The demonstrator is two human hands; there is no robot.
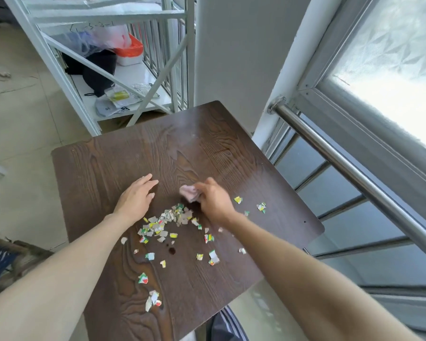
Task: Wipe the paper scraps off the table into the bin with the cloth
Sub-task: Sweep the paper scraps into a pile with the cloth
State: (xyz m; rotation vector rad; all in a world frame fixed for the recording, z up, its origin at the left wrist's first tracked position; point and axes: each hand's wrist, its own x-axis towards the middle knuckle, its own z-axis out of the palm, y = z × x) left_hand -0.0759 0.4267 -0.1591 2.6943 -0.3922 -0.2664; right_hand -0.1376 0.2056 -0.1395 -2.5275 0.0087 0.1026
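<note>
right hand (213, 201) bunches cloth (189, 192) | left hand (135, 196) flat on table (113, 163) | scraps (169, 221) between

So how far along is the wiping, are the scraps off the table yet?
Not yet. Done: a main pile of paper scraps is gathered mid-table. In hand: the right hand grips the pink cloth beside that pile; the left hand rests flat on the table. Left: loose scraps, some near the front edge; no bin in view.
</note>
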